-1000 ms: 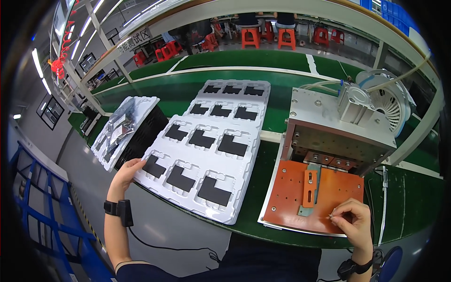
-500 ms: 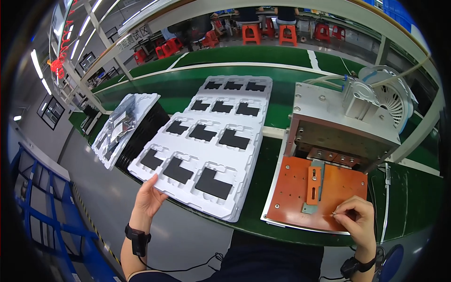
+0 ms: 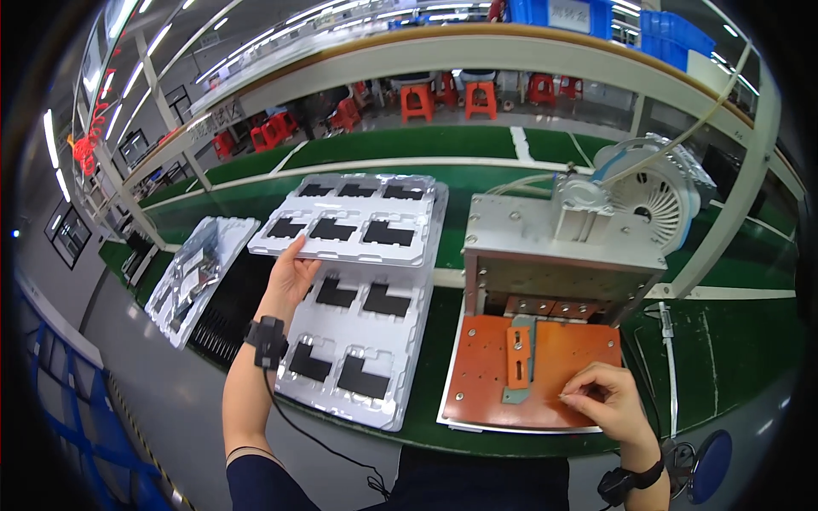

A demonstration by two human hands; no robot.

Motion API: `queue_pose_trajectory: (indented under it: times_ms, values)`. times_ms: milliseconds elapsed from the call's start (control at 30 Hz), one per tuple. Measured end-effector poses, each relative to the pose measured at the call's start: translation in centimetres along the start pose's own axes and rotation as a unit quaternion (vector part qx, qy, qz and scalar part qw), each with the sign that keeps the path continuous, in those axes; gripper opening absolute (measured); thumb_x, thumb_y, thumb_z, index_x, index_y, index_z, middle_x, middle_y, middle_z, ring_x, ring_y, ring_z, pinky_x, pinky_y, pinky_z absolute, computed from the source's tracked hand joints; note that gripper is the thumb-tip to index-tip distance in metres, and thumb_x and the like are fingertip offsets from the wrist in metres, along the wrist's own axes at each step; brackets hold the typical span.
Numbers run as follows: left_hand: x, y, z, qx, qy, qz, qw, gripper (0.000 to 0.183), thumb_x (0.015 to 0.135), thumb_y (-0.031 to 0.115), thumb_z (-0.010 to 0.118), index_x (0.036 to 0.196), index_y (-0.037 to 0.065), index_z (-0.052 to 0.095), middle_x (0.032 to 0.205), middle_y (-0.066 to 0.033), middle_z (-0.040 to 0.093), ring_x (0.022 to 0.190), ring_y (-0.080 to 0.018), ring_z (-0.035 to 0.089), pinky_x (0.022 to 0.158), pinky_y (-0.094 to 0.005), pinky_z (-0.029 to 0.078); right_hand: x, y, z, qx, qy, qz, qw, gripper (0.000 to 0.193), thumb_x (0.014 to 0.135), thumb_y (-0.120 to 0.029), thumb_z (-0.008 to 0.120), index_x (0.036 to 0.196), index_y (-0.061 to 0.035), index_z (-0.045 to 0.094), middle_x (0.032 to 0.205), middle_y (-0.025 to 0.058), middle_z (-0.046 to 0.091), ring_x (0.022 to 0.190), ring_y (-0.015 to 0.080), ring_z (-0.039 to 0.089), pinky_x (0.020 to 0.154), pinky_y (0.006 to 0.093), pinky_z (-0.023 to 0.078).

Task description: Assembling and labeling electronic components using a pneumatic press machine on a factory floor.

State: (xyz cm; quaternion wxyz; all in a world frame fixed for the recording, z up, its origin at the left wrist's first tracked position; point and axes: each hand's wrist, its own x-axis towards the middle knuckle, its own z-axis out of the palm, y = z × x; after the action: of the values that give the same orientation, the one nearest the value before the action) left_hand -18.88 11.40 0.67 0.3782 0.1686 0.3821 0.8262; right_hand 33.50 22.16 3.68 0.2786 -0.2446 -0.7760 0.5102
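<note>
My left hand grips the near edge of a white plastic upper tray, thumb on top and fingers beneath. This tray carries L-shaped black pieces in moulded pockets. Its near edge is raised over a similar lower tray, where more black pieces show; the lower tray's far part is hidden. At the right, my right hand is pinched closed above an orange plate; anything between its fingertips is too small to name. A slotted orange block lies on the plate beside a grey-green strip.
Behind the orange plate stands a metal press-like machine, with a white fan behind it. A caliper lies to its right on the green bench. Farther left, a silvery bag rests on another tray stack. Red stools stand beyond.
My left hand has moved away from me with the upper tray, uncovering the lower tray's near part. The view has shifted; my right hand stays pinched over the orange plate.
</note>
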Motion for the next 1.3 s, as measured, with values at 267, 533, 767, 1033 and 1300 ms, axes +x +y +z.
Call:
queue_pose_trajectory:
  times_ms: [267, 533, 767, 1033, 1300]
  values:
    - [8.5, -4.0, -2.2, 0.055, 0.036, -0.062, 0.996, 0.022, 0.093, 0.015, 0.059, 0.112, 0.005, 0.053, 0.106, -0.0090, 0.061, 0.098, -0.0235, 0.063, 0.084, -0.0386, 0.054, -0.2, -0.8, 0.5, -0.020, -0.013, 0.004, 1.000, 0.008, 0.080, -0.003, 0.071, 0.087, -0.0005, 0.070, 0.078, 0.0052, 0.065, 0.067, 0.0095, 0.062, 0.058, 0.0202, 0.049]
    - [7.9, -2.8, -3.0, 0.114, 0.129, -0.088, 0.981, 0.053, 0.090, 0.022, 0.065, 0.133, 0.002, 0.041, 0.126, -0.0157, 0.053, 0.116, -0.0289, 0.053, 0.103, -0.0424, 0.038, 0.0, -0.6, 0.6, -0.028, -0.012, -0.001, 1.000, 0.008, 0.079, -0.002, 0.071, 0.087, -0.0004, 0.070, 0.079, 0.0060, 0.066, 0.068, 0.0108, 0.064, 0.059, 0.0211, 0.051]
    - [5.0, -4.7, 0.4, 0.715, -0.085, 0.240, 0.652, 0.049, 0.087, 0.037, 0.063, 0.127, 0.009, 0.058, 0.141, -0.0252, 0.040, 0.132, -0.0418, 0.034, 0.106, -0.0570, 0.028, 0.1, -1.5, 1.0, -0.043, -0.011, -0.010, 0.999, 0.008, 0.079, 0.000, 0.069, 0.087, 0.0004, 0.070, 0.078, 0.0065, 0.065, 0.068, 0.0120, 0.065, 0.059, 0.0225, 0.053]
    - [2.7, -7.2, 3.0, 0.857, -0.129, 0.100, 0.489, 0.045, 0.096, 0.047, 0.042, 0.128, 0.020, 0.058, 0.140, -0.0132, 0.048, 0.137, -0.0400, 0.030, 0.105, -0.0684, 0.015, 0.1, -0.8, 1.0, -0.047, -0.007, -0.033, 0.998, 0.007, 0.080, -0.002, 0.069, 0.087, -0.0001, 0.068, 0.077, 0.0068, 0.064, 0.066, 0.0131, 0.063, 0.058, 0.0227, 0.051]
    - [3.1, -6.6, 2.4, 0.820, -0.143, 0.099, 0.546, 0.041, 0.099, 0.038, 0.037, 0.126, 0.017, 0.059, 0.134, -0.0163, 0.053, 0.133, -0.0406, 0.037, 0.110, -0.0520, 0.024, -0.1, -0.6, 0.9, -0.051, -0.009, -0.048, 0.998, 0.008, 0.080, -0.003, 0.070, 0.088, -0.0009, 0.068, 0.077, 0.0065, 0.064, 0.066, 0.0143, 0.063, 0.058, 0.0237, 0.051]
